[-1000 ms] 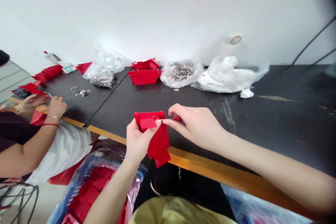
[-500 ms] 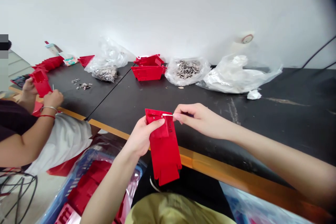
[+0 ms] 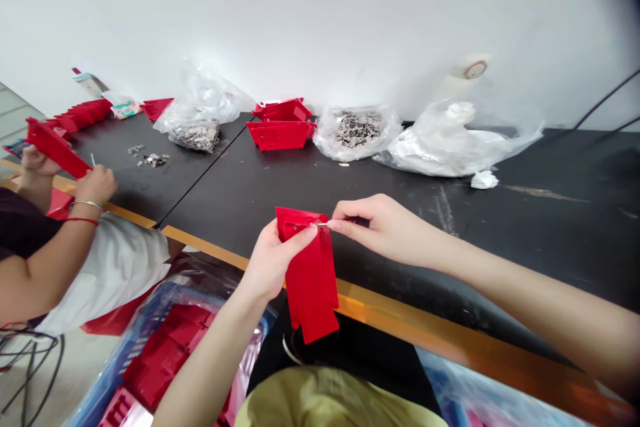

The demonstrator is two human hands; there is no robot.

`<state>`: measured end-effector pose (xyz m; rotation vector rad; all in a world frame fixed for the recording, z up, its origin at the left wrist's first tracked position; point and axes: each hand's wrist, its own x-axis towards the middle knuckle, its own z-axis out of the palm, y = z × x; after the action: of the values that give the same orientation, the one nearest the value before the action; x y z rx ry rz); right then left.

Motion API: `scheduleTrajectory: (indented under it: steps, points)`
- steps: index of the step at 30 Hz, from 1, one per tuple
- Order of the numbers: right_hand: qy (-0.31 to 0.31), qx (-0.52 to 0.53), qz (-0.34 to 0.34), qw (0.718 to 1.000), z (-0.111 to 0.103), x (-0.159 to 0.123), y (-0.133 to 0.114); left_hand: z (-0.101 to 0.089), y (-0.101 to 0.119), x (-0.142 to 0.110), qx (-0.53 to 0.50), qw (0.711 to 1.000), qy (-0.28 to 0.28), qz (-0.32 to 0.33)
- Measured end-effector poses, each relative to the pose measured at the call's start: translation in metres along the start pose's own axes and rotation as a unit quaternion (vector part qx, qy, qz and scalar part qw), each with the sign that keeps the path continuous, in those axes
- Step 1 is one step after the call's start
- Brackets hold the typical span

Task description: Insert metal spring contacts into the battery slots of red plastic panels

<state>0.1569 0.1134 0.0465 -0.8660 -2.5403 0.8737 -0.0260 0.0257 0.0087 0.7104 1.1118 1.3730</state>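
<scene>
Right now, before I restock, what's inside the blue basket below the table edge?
The blue basket holds red plastic pieces amid clear plastic; the left forearm covers part, and whatever lies beneath the top pieces cannot be seen.

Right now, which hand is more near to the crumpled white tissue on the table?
Right hand: nearer, in front of the crumpled white tissue and to its left. Left hand: farther, on the same side, holding a red plastic part.

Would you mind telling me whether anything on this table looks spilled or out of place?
Yes: a small scatter of metal bits lies loose on the black table, outside the bag of similar bits. A crumpled white scrap also sits apart, beside the clear plastic bag.
</scene>
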Motion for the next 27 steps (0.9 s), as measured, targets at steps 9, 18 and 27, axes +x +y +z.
scheduleTrajectory:
  steps: [9, 18, 27]
  points:
    - [0.013, -0.064, -0.008, 0.998, -0.002, -0.003, -0.002, 0.003, -0.004, 0.001, 0.021, 0.999, 0.037, 0.018]
    - [0.018, -0.080, -0.023, 0.996, -0.001, -0.002, -0.001, 0.003, -0.007, 0.003, 0.018, 0.998, 0.046, 0.035]
    - [-0.003, -0.013, -0.007, 1.000, -0.004, 0.003, 0.010, -0.004, -0.006, 0.008, 0.037, 0.998, 0.021, 0.045]
